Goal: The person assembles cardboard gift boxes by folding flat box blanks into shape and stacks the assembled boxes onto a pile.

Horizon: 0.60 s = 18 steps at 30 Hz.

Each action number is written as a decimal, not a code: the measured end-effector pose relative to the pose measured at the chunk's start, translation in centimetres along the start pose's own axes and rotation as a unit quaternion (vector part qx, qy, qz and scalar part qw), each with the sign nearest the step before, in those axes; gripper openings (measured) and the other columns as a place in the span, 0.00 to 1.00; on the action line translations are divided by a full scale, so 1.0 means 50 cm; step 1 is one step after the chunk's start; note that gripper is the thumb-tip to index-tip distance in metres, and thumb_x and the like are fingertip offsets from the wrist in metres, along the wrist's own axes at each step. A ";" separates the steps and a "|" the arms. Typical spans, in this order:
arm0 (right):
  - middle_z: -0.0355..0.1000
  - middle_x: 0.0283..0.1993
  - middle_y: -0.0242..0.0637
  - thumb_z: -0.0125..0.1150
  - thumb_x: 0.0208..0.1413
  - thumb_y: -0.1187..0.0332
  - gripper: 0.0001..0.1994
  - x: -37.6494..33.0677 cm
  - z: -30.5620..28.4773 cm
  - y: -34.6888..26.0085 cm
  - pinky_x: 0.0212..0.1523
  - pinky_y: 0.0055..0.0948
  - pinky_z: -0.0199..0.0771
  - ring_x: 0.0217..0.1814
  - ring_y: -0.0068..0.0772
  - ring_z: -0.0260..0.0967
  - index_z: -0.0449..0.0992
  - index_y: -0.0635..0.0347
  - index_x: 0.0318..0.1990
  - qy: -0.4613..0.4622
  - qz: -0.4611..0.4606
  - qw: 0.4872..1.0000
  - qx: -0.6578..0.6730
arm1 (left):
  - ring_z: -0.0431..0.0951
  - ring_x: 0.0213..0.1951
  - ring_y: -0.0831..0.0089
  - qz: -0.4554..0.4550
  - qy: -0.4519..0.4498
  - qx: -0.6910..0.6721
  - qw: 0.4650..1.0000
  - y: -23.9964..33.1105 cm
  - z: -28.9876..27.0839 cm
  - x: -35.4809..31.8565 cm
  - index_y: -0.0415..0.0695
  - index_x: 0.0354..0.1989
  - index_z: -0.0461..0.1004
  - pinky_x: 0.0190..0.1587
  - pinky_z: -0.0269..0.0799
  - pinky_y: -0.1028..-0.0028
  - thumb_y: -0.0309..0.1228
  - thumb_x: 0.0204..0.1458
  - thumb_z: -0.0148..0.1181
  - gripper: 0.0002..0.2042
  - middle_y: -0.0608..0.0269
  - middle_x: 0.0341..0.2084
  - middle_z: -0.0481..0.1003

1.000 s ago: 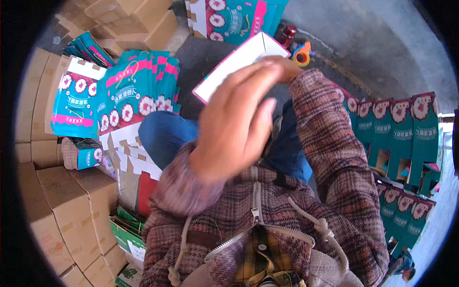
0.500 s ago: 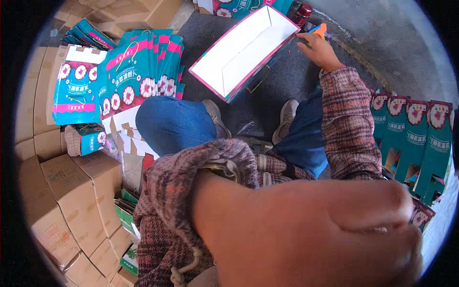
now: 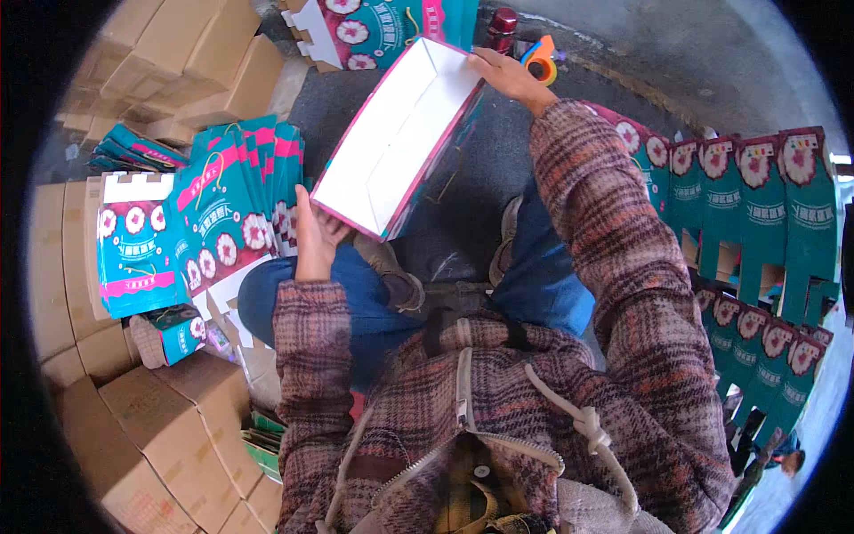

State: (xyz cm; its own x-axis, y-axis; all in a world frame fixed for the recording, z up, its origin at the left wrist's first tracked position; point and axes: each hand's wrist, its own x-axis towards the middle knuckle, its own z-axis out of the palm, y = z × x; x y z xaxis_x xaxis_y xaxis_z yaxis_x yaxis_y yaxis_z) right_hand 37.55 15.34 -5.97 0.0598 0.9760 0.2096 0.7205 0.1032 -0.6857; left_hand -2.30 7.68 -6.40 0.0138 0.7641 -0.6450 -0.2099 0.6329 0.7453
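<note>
Between my knees is a folded-up gift box (image 3: 396, 133), its open side facing up, with a white inside, a dark pink rim and teal outer walls. My left hand (image 3: 318, 236) holds its near left corner, thumb against the side and fingers partly hidden under it. At the far right corner my right hand (image 3: 513, 78) grips the box edge; some of its fingers are behind the wall. Just beyond that hand lies an orange tape dispenser (image 3: 539, 62) with a yellow roll, close to a dark red bottle (image 3: 502, 31).
Flat teal-and-pink cartons (image 3: 222, 205) fan out at my left, with more flat cartons (image 3: 382, 31) at the far side. Brown cardboard boxes (image 3: 169, 409) are stacked along the left. Rows of made-up teal boxes (image 3: 756, 205) stand at my right.
My left hand has gone from close before the camera to the box's near left corner. My right hand has moved from beside the tape dispenser onto the box's far right corner. The view has shifted.
</note>
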 end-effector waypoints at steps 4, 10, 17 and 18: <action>0.66 0.52 0.63 0.38 0.59 0.41 0.35 0.007 -0.047 -0.023 0.56 0.44 0.61 0.58 0.59 0.62 0.68 0.71 0.53 -0.030 0.063 0.997 0.041 | 0.59 0.60 0.48 -0.065 -0.012 0.031 0.997 -0.005 -0.038 0.041 0.48 0.65 0.54 0.59 0.52 0.47 0.75 0.42 0.38 0.49 0.47 0.61 0.57; 0.72 0.47 0.39 0.35 0.55 0.33 0.37 -0.059 -0.087 0.038 0.49 0.39 0.66 0.49 0.37 0.69 0.69 0.56 0.55 -0.244 0.360 0.895 0.100 | 0.64 0.58 0.59 -0.203 -0.142 0.009 0.969 -0.043 0.012 0.056 0.51 0.58 0.66 0.55 0.59 0.48 0.66 0.49 0.41 0.36 0.61 0.56 0.67; 0.73 0.47 0.36 0.43 0.62 0.52 0.21 -0.091 -0.166 -0.061 0.48 0.29 0.66 0.45 0.26 0.69 0.74 0.57 0.50 -0.112 0.221 0.938 0.243 | 0.68 0.55 0.62 -0.027 -0.169 -0.057 0.984 -0.039 -0.026 0.023 0.44 0.55 0.68 0.55 0.65 0.59 0.43 0.55 0.45 0.22 0.59 0.53 0.69; 0.73 0.47 0.36 0.43 0.62 0.52 0.21 -0.075 -0.136 -0.040 0.48 0.29 0.66 0.45 0.26 0.69 0.74 0.57 0.50 -0.127 0.215 0.936 0.247 | 0.69 0.55 0.64 0.094 -0.178 -0.047 0.978 -0.040 -0.056 0.013 0.42 0.54 0.67 0.55 0.65 0.61 0.38 0.55 0.46 0.21 0.59 0.52 0.70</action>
State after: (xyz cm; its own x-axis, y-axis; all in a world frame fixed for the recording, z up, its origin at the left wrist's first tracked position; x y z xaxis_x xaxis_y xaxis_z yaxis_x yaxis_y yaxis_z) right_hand 40.60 10.19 -0.66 0.0590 0.9557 -0.2885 0.2562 -0.2938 -0.9209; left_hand -4.61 6.58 -8.78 0.3029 0.8713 -0.3863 -0.3308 0.4762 0.8147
